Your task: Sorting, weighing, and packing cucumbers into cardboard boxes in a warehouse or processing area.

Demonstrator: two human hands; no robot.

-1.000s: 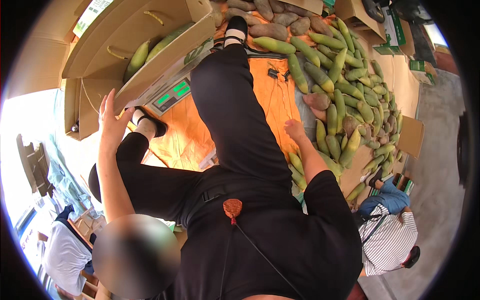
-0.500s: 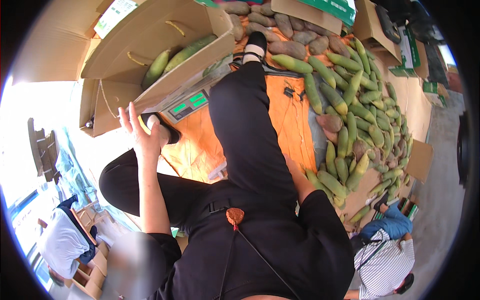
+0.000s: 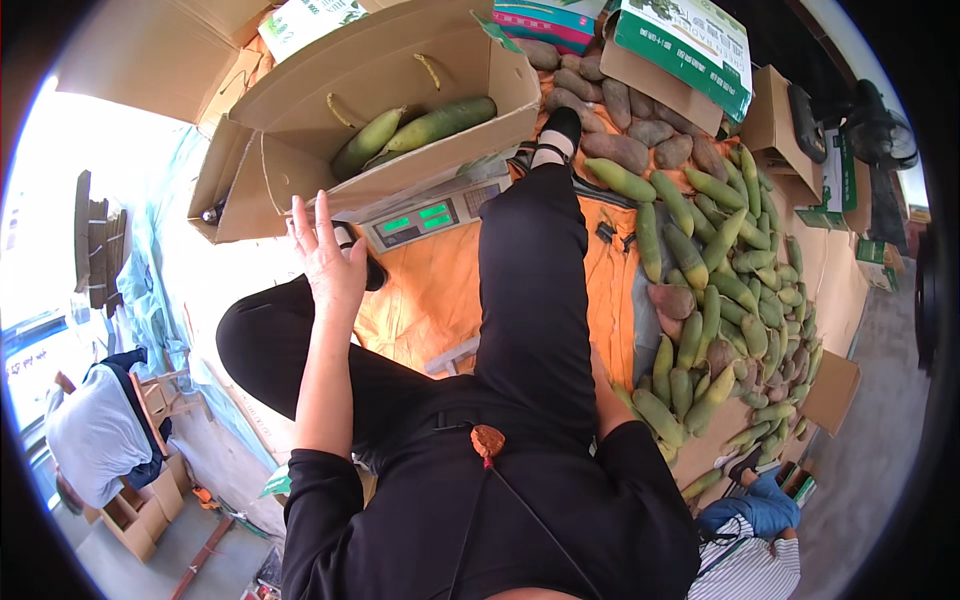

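My left hand (image 3: 330,262) is raised with its fingers spread and nothing in it. Its fingertips are near the lower edge of an open cardboard box (image 3: 400,195). Inside the box lie long green radishes (image 3: 440,122). Under the box sits a scale (image 3: 415,222) with lit green displays. My right forearm (image 3: 608,400) runs down beside my right thigh, and the thigh hides the fingers of that hand. To its right spreads a big heap of green radishes (image 3: 715,310).
Reddish-brown root vegetables (image 3: 615,152) lie at the far side, beside a green and white carton (image 3: 685,50). An orange sheet (image 3: 425,290) covers the floor between my legs. Another person in a striped top (image 3: 750,560) is at the lower right. A draped chair (image 3: 105,430) stands at left.
The view has shifted, so the box, scale and heap sit differently in the picture. My left hand stays raised and spread near the box. The person at the lower right shows less.
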